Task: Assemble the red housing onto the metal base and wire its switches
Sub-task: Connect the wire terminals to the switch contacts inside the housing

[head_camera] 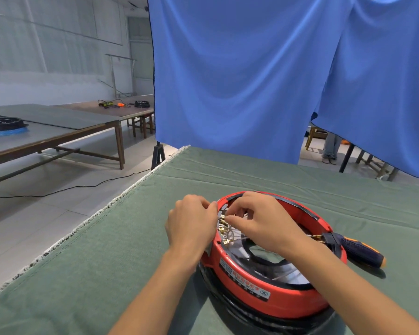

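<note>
A: Nearest first. Red housing [271, 293] sits on a dark ring, presumably the metal base [264, 317], on the green cloth of the table [131, 250], low and right of centre. Open side up, likely so the wiring can be reached.

B: Hands?

A: Both at the housing's far-left wall. Left hand [191, 226] is outside the rim, fingers curled against it, apparently bracing the wall. Whether it grips anything I cannot tell. Right hand [259, 221] reaches inside, thumb and forefinger pinched narrow at the brass terminals [224, 223].

B: Holding a wire?

A: Probably a connector or thin lead, too small to confirm. Pale wires [230, 235] loop just below the terminals. I judge the wiring step is in progress.

B: Tools?

A: A screwdriver [356, 250], black and orange handle, lies on the cloth touching the housing's right side, within reach of the right hand.

B: Beyond?

A: Blue curtain [252, 81] hangs behind the table. Far left, other long tables [58, 126] with coiled dark items.
</note>
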### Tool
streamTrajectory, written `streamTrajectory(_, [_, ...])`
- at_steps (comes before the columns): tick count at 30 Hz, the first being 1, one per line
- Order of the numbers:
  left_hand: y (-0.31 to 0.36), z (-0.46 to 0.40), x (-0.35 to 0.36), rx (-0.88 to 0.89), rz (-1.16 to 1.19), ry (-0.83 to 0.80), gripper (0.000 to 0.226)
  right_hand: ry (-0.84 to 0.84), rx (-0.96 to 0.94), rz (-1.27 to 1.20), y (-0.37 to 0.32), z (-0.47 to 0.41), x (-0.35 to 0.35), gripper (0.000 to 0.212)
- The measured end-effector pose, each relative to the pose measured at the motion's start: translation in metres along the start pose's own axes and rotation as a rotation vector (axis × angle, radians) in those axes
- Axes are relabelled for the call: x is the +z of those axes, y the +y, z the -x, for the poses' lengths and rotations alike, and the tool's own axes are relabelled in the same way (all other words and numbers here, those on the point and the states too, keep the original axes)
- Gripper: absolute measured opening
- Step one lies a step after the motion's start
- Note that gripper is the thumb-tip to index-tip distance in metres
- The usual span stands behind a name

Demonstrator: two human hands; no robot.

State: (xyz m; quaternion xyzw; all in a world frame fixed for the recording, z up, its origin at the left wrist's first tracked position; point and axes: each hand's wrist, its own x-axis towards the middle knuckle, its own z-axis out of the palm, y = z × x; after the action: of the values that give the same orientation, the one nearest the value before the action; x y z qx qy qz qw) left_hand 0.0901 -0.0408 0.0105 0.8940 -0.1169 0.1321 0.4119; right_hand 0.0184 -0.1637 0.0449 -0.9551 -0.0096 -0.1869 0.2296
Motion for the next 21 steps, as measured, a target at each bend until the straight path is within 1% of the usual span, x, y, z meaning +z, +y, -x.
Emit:
streamTrajectory(3, [0.002, 0.001, 0.002, -0.039, 0.036, -0.043, 0.025, -0.087, -0.026, 0.026, -0.006, 0.004, -0.002, 0.005])
streamTrajectory(6, [0.003, 0.001, 0.001, -0.058, 0.077, -0.039, 0.021, -0.156, -0.034, 0.077, -0.009, 0.001, -0.007, 0.006])
streamTrajectory(9, [0.002, 0.001, -0.001, -0.077, 0.092, -0.052, 0.021, -0.210, -0.023, 0.146, -0.008, -0.001, -0.011, 0.006])
streamTrajectory(12, [0.001, 0.001, 0.000, -0.102, 0.122, -0.083, 0.024, -0.188, -0.020, 0.137, -0.005, 0.004, -0.008, 0.004])
streamTrajectory(16, [-0.002, 0.000, 0.002, -0.151, 0.249, -0.135, 0.029, -0.143, -0.019, 0.084, 0.001, 0.009, -0.007, 0.002])
streamTrajectory(21, [-0.004, -0.001, 0.005, -0.144, 0.322, -0.165, 0.026, -0.107, -0.045, 0.088, 0.005, 0.013, -0.007, 0.002])
